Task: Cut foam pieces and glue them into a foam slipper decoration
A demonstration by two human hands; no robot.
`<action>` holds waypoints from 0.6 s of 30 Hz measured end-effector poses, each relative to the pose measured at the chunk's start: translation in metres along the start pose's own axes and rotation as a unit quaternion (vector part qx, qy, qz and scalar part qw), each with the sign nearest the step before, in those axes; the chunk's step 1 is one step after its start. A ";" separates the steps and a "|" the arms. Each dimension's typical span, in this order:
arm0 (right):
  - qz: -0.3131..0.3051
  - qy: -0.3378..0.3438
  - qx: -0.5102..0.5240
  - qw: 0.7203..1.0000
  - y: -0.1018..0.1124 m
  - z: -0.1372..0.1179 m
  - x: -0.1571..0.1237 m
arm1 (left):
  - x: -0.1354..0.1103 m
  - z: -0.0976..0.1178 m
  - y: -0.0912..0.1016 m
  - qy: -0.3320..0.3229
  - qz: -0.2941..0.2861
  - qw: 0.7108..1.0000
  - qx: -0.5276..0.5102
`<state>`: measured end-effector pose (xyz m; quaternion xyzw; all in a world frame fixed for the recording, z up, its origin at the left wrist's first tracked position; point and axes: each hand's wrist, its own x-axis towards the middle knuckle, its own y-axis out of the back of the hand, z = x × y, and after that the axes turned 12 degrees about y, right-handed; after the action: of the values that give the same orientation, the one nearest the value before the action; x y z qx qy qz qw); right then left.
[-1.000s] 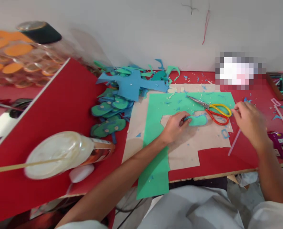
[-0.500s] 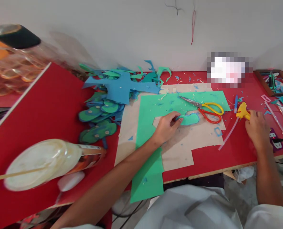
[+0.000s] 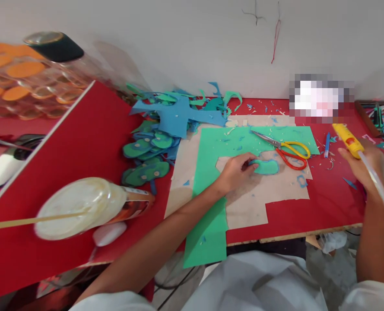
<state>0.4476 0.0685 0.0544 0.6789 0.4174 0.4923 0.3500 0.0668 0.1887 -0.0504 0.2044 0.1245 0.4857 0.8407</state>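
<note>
My left hand (image 3: 235, 172) rests on a brown card and pinches the heel end of a small green foam sandal shape (image 3: 267, 166) edged in blue. My right hand (image 3: 366, 166) is closed round a yellow glue gun (image 3: 347, 138), raised above the red table with a clear glue stick (image 3: 378, 190) trailing back from it. Scissors (image 3: 287, 150) with yellow and red handles lie just beyond the sandal shape, on the green foam sheet (image 3: 211, 164).
A pile of finished green-and-blue sandal shapes (image 3: 146, 160) and blue foam offcuts (image 3: 179, 113) lies left of the sheet. A clear jar (image 3: 88, 207) lies on its side at the left. A blue pen (image 3: 327, 144) and scraps litter the red table (image 3: 324, 207).
My right hand has picked the yellow glue gun up off the table and lifted it. My left hand has stayed on the sandal shape.
</note>
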 end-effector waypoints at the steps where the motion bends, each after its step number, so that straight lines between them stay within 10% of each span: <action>1: -0.022 -0.012 0.080 0.996 -0.005 -0.011 0.003 | -0.001 0.001 -0.001 -0.012 -0.009 1.000 0.026; 9: -0.206 -0.006 0.502 0.840 -0.069 -0.085 0.010 | -0.012 0.003 -0.003 -0.060 -0.012 0.989 0.134; 18: -0.236 -0.037 0.525 0.817 -0.087 -0.091 0.003 | -0.012 0.003 -0.003 -0.096 -0.008 0.970 0.224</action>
<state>0.3413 0.1123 0.0031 0.6583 0.7465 0.0752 0.0615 0.0644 0.1767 -0.0494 0.4319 0.1503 0.4168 0.7856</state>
